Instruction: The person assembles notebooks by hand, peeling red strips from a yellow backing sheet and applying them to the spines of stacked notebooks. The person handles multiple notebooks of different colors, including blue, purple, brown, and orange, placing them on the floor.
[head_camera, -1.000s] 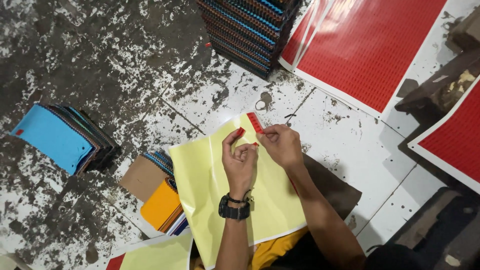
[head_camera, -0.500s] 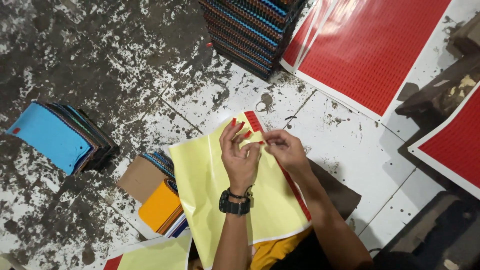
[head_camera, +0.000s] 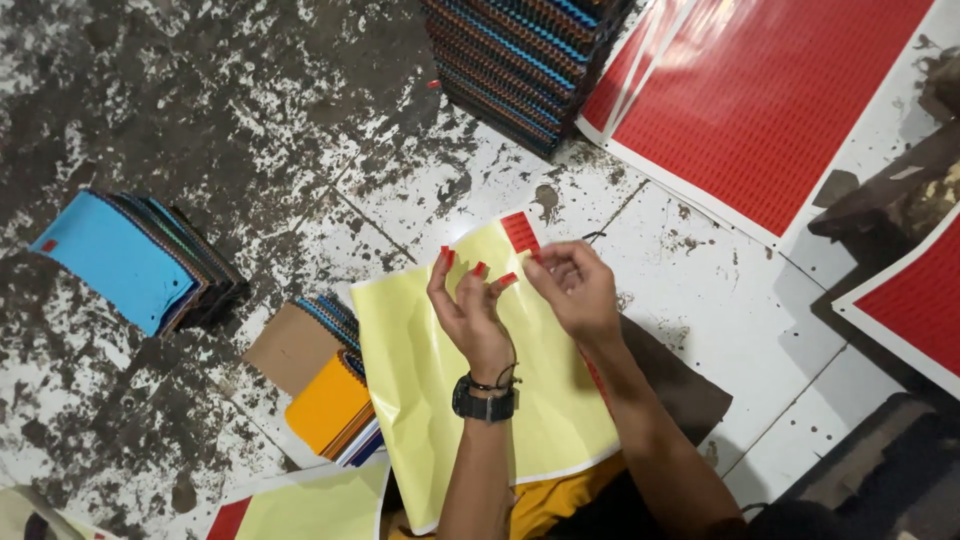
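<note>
Head view, looking down at the yellow sheet (head_camera: 470, 400), my landmark throughout. My left hand (head_camera: 468, 305) hovers over the sheet's upper part, fingers spread and half curled, with small red stickers (head_camera: 479, 268) clinging to several fingertips; it grips nothing else. My right hand (head_camera: 578, 290), just right of the left and over the sheet's upper right edge, has its fingers loosely curled, thumb and forefinger nearly closed; whether they pinch a sticker I cannot tell. A red sticker patch (head_camera: 519, 231) remains at the sheet's top corner. Left of the sheet lies an orange notebook (head_camera: 328, 402) on a brown one (head_camera: 288, 347); farther left, a blue-topped stack (head_camera: 115, 258). Beyond the top corner, a tall stack (head_camera: 520, 60); right of that, large red sheets (head_camera: 770, 100).

Risk, in my judgement: fingertip stickers may fold, stick together or drop onto the grimy floor (head_camera: 200, 100), since the adhesive is exposed and the fingers crowd.
</note>
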